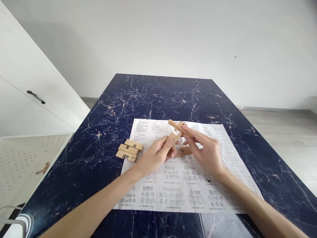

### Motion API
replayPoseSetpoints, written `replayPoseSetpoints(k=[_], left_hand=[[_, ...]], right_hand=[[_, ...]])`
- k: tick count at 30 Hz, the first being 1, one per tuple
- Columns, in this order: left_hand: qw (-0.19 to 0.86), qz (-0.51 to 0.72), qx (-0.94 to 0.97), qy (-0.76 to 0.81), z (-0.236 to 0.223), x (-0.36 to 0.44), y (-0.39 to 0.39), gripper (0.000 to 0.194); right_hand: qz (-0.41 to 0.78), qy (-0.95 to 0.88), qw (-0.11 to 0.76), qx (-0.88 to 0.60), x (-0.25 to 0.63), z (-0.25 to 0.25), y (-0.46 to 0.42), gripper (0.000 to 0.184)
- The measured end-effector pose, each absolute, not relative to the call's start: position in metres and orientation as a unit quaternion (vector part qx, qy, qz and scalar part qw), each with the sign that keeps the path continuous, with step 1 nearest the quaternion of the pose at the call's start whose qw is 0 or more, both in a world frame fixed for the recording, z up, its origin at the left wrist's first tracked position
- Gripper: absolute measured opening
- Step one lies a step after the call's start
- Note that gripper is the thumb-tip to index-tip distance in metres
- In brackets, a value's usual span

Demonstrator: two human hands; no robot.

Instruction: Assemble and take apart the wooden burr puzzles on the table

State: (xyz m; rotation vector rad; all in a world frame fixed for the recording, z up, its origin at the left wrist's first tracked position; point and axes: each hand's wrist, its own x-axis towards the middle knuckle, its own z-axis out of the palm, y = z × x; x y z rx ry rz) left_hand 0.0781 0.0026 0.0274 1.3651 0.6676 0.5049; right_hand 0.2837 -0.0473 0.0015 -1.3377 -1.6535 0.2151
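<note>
Over the middle of a printed instruction sheet (168, 180), both hands meet around wooden puzzle pieces. My left hand (162, 150) pinches a notched wooden piece (172, 136) between thumb and fingers. A second wooden bar (178, 127) lies crosswise at the far end of that piece, and my right hand (205, 148) grips it with thumb and fingers. Whether the two pieces are locked together I cannot tell. Below the hands, another wooden piece (185, 151) rests on the sheet, partly covered by the right fingers. Several notched pieces (130, 149) sit side by side left of my left hand, one marked 3.
The blue marbled table (153, 96) reaches back toward a white wall. At the left stand a white cabinet with a black handle (36, 97) and a perforated white surface (19, 158), lower than the table, with a small wooden piece (43, 169) on it.
</note>
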Motion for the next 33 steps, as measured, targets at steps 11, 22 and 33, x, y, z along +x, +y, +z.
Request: replayPoseSetpoints(k=[11,22,33], left_hand=[[0.69,0.241,0.616,0.294,0.026,0.08,0.003,0.04],[0.676,0.282,0.623,0.274,0.023,0.081,-0.003,0.032],[0.676,0.308,0.623,0.246,0.019,0.082,-0.004,0.033]], right_hand=[[0.13,-0.71,0.47,-0.507,0.271,-0.003,-0.055,0.05],[0.052,-0.73,0.489,-0.475,0.273,0.001,-0.058,0.055],[-0.018,-0.744,0.511,-0.431,0.273,0.003,-0.052,0.069]])
